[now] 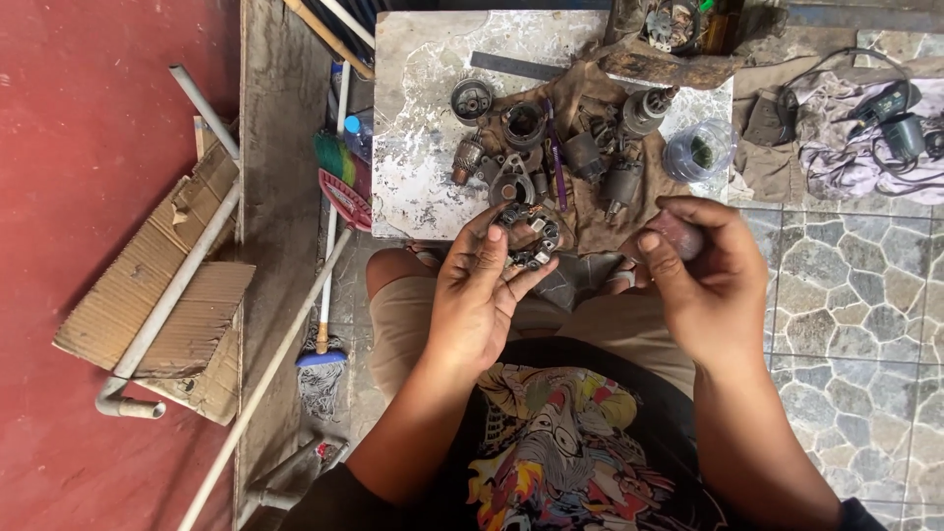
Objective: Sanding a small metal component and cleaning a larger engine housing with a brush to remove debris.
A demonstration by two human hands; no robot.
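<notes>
- Head view looks down on a seated person's two bare hands, raised over the lap just near of a low stone-topped bench (pixel 413 147).
- Left hand (pixel 477 295) has its fingers curled round a ring-shaped metal part with dark lugs (pixel 528 234), holding it at the fingertips, thumb laid across its near edge.
- Right hand (pixel 703 275) has its fingers closed on a small dull reddish-grey piece (pixel 678 236), pinched between thumb and forefinger; what it is cannot be told.
- Both held pieces sit apart, the ring left of the small piece, both above the knees and at the bench's near edge.
- On the bench lies a brown rag (pixel 580 211) spread with greasy motor parts: a round housing (pixel 471 98), a purple-handled tool (pixel 555 157), several cylinders.
- Clear plastic jar (pixel 696 150) stands at the bench's right edge.
- Far right on the stone-paved floor, a power drill (pixel 895 118) rests on crumpled cloth.
- Left, a broom (pixel 339 182) leans by the bench, with cardboard (pixel 147 305) and white pipes on the red floor.
</notes>
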